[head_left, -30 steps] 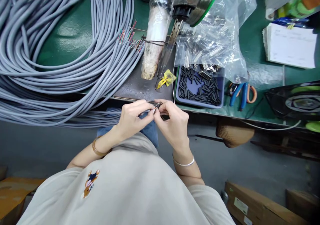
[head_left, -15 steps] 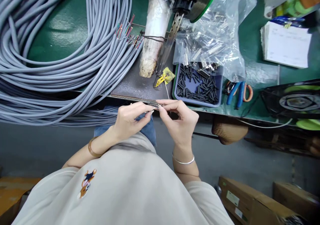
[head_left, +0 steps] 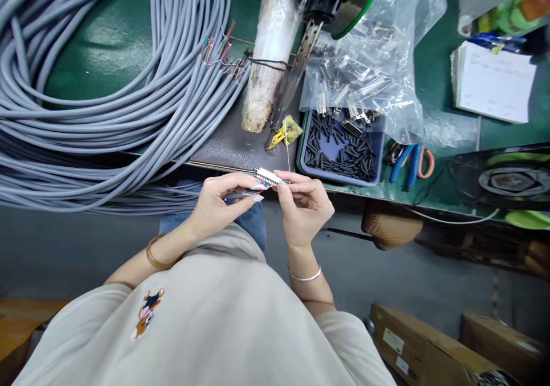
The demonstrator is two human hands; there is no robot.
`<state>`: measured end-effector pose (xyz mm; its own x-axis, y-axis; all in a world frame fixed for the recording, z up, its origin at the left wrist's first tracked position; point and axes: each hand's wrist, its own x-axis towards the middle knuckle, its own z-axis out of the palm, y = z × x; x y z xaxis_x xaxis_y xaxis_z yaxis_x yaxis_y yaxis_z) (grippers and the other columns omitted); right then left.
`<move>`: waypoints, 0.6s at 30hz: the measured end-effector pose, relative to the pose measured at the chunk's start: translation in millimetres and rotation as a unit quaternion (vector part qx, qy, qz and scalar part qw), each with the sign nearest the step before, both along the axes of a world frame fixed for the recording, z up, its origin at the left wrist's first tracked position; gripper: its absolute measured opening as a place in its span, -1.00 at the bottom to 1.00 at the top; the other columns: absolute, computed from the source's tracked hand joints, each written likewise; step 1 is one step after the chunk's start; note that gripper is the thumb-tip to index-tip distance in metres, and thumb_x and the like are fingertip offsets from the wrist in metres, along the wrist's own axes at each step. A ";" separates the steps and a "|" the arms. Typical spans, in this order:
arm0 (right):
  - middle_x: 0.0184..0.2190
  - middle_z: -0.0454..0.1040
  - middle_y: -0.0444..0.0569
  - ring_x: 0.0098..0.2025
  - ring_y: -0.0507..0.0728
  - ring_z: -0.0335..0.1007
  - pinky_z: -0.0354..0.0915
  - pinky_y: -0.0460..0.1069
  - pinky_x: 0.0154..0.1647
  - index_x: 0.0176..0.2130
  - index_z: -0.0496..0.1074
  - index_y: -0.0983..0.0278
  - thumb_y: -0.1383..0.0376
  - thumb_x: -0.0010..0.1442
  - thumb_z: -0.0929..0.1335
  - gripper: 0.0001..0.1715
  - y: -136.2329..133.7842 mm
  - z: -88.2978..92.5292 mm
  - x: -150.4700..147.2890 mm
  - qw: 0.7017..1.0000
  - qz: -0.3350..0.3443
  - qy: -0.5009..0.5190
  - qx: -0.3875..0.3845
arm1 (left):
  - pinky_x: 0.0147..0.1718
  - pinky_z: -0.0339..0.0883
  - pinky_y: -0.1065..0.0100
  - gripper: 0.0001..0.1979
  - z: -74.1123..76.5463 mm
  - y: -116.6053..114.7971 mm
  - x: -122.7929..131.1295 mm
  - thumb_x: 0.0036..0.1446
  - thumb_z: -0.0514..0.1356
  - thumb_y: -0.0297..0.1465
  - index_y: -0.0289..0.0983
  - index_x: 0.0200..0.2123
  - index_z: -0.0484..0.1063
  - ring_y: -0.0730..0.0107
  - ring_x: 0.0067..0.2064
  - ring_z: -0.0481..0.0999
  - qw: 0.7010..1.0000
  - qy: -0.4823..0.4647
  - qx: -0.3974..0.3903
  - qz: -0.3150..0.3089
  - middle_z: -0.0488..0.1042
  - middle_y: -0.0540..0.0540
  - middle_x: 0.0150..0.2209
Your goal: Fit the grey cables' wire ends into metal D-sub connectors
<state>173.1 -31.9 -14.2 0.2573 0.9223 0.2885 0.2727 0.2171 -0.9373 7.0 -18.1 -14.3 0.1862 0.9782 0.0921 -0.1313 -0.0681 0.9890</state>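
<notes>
Counter (head_left: 98, 48): green top across the upper view, a dark board (head_left: 219, 152) along its front.
Room: grey floor (head_left: 344, 283) below, cardboard boxes (head_left: 404, 340) at lower right.
Connector (head_left: 268, 176): silver, many-pinned, between the hands, seen over the counter's front edge.
Left grip: left hand (head_left: 221, 203) pinches a grey cable (head_left: 237, 195), coloured wires reaching from its end toward the connector.
Right grip: narrow; right hand (head_left: 306, 207) pinches the connector's right end.
Front edge: grey cable bundle (head_left: 129, 134) hangs past it at left; blue tray (head_left: 344, 178) of short black tubes (head_left: 365, 160) sits close behind it.
Moving room: green surface shows between blue-handled pliers (head_left: 406, 162) and the paper stack (head_left: 494, 82); floor shows beside the person.
</notes>
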 end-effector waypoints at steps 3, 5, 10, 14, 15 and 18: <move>-0.15 0.69 -0.01 -0.14 0.16 0.68 0.61 0.10 -0.14 -0.29 0.46 0.17 0.26 0.31 0.45 -0.88 -0.7 0.2 2.1 0.998 0.007 -0.047 0.037 | -0.30 0.60 0.45 -0.80 1.5 0.7 0.5 0.11 0.44 -0.33 -0.30 -0.22 0.62 0.32 -0.18 0.71 0.999 -0.014 -0.046 -0.004 0.71 -0.19 -0.15; -0.15 0.69 -0.02 -0.12 0.18 0.68 0.61 0.14 -0.10 -0.26 0.45 0.15 0.27 0.31 0.44 -0.92 -1.0 -1.8 4.4 0.994 0.012 -0.081 0.070 | -0.38 0.56 0.50 -0.75 3.4 1.7 0.5 0.09 0.46 -0.30 -0.31 -0.22 0.58 0.36 -0.23 0.70 0.997 -0.028 -0.073 -0.002 0.70 -0.17 -0.18; -0.08 0.68 0.01 -0.15 0.22 0.69 0.59 0.12 -0.29 -0.15 0.36 0.10 0.22 0.37 0.37 -0.93 -1.1 -8.8 12.1 0.987 0.046 -0.109 0.108 | -0.57 0.43 0.55 -0.66 11.9 4.5 -2.0 0.07 0.46 -0.21 -0.32 -0.25 0.50 0.54 -0.52 0.55 0.989 -0.062 -0.134 -0.013 0.66 -0.10 -0.35; -0.16 0.67 -0.03 -0.33 0.11 0.62 0.49 0.04 -0.31 -0.22 0.35 0.12 0.23 0.37 0.36 -0.91 1.1 -4.7 12.0 0.984 0.095 -0.134 0.065 | -0.67 0.28 0.56 -0.67 16.7 6.7 -5.7 0.08 0.45 -0.21 -0.33 -0.26 0.50 0.60 -0.63 0.43 0.986 -0.062 -0.155 -0.028 0.59 -0.02 -0.50; -0.26 0.65 -0.09 -0.40 0.07 0.55 0.44 0.01 -0.35 -0.25 0.35 0.13 0.22 0.37 0.37 -0.88 1.8 -2.0 10.7 0.986 0.093 -0.134 0.043 | -0.68 0.26 0.56 -0.67 17.2 7.0 -6.4 0.08 0.45 -0.22 -0.33 -0.27 0.50 0.60 -0.64 0.43 0.985 -0.063 -0.160 -0.033 0.57 -0.01 -0.53; -0.52 0.39 -0.25 -0.57 -0.02 0.30 0.25 -0.07 -0.52 -0.31 0.32 0.15 0.16 0.36 0.38 -0.78 3.8 6.5 5.4 0.992 0.085 -0.090 -0.038 | -0.69 0.26 0.56 -0.68 17.3 7.7 -8.3 0.08 0.45 -0.23 -0.32 -0.27 0.48 0.60 -0.65 0.42 0.981 -0.064 -0.176 -0.042 0.54 0.03 -0.56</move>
